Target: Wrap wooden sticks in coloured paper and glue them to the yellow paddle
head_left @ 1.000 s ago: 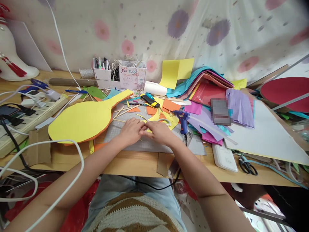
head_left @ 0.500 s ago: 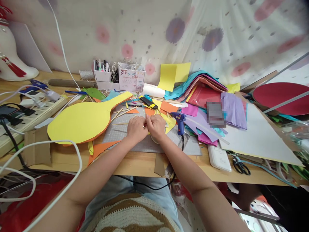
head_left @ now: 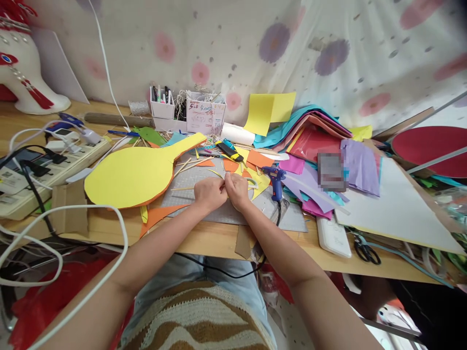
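My left hand and my right hand are both closed and meet thumb to thumb over the grey cutting mat. A thin, curved yellow strip, looking like paper, sticks out at the left fingertips; the rest of it is hidden between the pinched fingers. Just right of my right hand lie a pale ring-shaped handle and yellow paper scraps. A blue hot glue gun rests farther right. Left of my hands is a big yellow paddle-shaped cutout with an orange edge.
Thin wooden sticks and a yellow-black cutter lie behind my hands. Coloured paper, a white power bank and black-handled scissors are at right. A power strip and a looping white cable occupy the left.
My hands stay together, with the left fist turned more closed. The yellow strip now shows above the fingers. The view has shifted slightly left, so everything sits farther right.
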{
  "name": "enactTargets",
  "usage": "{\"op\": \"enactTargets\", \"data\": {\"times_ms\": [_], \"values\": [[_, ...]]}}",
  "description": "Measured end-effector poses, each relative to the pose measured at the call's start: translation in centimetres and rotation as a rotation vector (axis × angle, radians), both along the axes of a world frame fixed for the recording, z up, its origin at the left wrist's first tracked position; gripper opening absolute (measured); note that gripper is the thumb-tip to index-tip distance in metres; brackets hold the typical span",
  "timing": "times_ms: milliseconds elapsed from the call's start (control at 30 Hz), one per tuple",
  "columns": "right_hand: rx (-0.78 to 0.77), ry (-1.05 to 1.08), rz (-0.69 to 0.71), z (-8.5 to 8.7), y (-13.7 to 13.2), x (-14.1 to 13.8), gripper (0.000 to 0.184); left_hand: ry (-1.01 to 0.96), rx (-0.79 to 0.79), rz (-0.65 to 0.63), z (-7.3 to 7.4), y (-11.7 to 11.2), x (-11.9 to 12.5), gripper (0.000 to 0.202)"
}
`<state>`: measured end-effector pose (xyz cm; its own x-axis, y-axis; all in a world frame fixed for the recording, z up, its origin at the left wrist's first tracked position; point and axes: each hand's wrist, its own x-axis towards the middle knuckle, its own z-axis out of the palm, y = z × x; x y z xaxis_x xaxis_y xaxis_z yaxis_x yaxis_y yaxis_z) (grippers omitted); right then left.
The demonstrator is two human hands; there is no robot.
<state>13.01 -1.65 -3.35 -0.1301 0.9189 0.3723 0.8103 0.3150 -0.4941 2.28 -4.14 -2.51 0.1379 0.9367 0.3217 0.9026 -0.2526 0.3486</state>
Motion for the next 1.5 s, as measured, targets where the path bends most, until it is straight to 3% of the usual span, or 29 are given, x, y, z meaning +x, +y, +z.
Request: {"op": "enactTargets", "data": {"times_ms": [267, 467, 633, 867, 1067, 1300, 1400, 1500], "values": [[-0.101, 0.022, -0.024, -0.3, 0.3, -0.2, 0.047, 0.021, -0.063, 0.026, -0.3, 0.2, 0.2, 0.031], [-0.027, -0.032, -0.05, 0.0, 0.6, 0.5, 0.05, 0.01, -0.104, -0.034, -0.1, 0.5, 0.0, 0.026], [0.014, -0.025, -0.033, 0.7, 1.2, 1.8, 0.051, 0.002, -0.037, -0.102, 0.0, 0.9, -1.8, 0.027], [-0.075, 0.236, 0.062, 0.6, 1.4, 2.9, 0.042, 0.038, -0.023, -0.17, -0.3, 1.1, -3.2, 0.032], [-0.204, 0.263, 0.202, 0.3, 1.1, 3.0, 0.042, 0.027, 0.008, -0.206, -0.5, 1.0, -2.7, 0.031], [-0.24, 0.455, 0.068, 0.5, 1.4, 3.2, 0.049, 0.002, -0.034, -0.147, -0.1, 1.0, -3.0, 0.025], [-0.274, 0.393, 0.117, 0.7, 1.5, 3.6, 0.048, 0.049, -0.016, -0.137, 0.0, 1.0, -3.2, 0.027], [-0.177, 0.145, 0.193, 0.9, 1.3, 3.7, 0.038, 0.102, -0.002, -0.133, 0.0, 1.0, -3.3, 0.029]]}}
